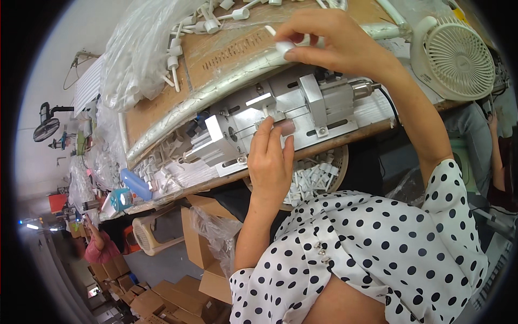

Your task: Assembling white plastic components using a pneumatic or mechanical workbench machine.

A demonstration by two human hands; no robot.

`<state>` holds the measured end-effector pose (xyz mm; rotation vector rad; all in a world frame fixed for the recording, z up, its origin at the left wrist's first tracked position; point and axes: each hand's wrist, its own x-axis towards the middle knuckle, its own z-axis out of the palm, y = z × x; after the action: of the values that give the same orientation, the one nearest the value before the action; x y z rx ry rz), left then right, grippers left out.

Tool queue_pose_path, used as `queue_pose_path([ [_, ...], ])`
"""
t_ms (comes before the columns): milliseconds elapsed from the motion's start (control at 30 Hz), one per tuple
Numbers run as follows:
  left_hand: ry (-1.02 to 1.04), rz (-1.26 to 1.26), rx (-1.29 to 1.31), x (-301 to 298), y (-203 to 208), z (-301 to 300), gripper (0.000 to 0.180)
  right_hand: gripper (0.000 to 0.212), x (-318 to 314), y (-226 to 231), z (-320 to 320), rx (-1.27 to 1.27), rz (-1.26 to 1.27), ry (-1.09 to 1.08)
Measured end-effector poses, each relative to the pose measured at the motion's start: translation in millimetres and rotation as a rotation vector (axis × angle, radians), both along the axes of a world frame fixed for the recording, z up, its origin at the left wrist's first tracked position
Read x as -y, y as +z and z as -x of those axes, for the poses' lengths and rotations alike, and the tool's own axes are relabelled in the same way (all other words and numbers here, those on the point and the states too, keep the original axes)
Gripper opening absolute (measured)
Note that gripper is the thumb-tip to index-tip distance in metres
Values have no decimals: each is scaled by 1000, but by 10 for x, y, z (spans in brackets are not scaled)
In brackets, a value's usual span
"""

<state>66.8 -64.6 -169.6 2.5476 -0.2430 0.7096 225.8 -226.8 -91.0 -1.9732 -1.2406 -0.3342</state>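
My right hand point(329, 46) is raised over the padded rim of the table. Its thumb and fingers pinch a white plastic stemmed cap point(284, 47), whose thin stem points up and left. Lower down, my left hand point(270, 164) reaches to the middle of a silver metal fixture point(318, 102). Its fingers are stretched out, and the fingertips rest by a small white piece point(267, 110) in the fixture's central holder. The thumb stands apart from the fingers. What lies right under the fingertips is partly hidden.
More white stemmed caps point(210, 24) lie on the brown board beside a clear plastic bag point(140, 54). Below the bench edge is a basket point(342, 167) of similar white parts. A white fan point(453, 56) stands at right; a blue box point(136, 184) sits at left.
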Motion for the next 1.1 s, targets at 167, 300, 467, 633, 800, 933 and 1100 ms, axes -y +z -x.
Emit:
queue_pose_path([
  [167, 18, 29, -3, -13, -4, -8, 23, 19, 35, -29, 129, 21, -48, 14],
  [300, 17, 75, 4, -74, -17, 36, 23, 20, -34, -72, 351, 40, -174, 93],
  [467, 37, 164, 115, -154, 9, 392, 25, 12, -281, -455, 714, 151, -143, 281],
  [633, 62, 154, -35, -285, -224, 892, 27, 10, -463, -671, 737, 399, 166, 156],
  [800, 19, 132, -187, -445, -574, 1204, 35, 9, -508, -562, 761, 348, 228, 164],
  [933, -9, 73, -179, -604, -366, 1108, 55, 11, -553, -369, 638, 280, 227, 256],
  [1100, -57, -184, 234, -1043, 176, 443, 27, 10, -813, -25, -199, 467, 171, -166],
])
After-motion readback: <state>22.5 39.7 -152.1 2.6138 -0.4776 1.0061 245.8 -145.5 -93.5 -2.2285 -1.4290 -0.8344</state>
